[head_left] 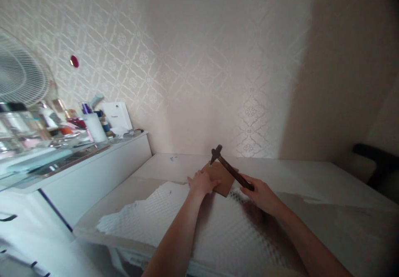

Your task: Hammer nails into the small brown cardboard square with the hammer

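My right hand [262, 193] is wrapped round the lower end of the handle of a hammer [232, 170]. The dark hammer head points up and left, and its narrow end comes down at the far part of a flat brown wooden board [223, 179]. A small pale spot shows on the board by that end; I cannot make out what it is. My left hand [201, 183] holds the board at its left side, thumb across the top and fingers at the edge. Under the board lies a white, bubble-textured sheet [174, 198].
The sheet covers part of a white table [299, 171] against a patterned wall. At left stands a white cabinet [102, 177] crowded with bottles [95, 127], a white box [117, 115] and a fan [23, 69]. A black armrest [375, 154] juts in at right.
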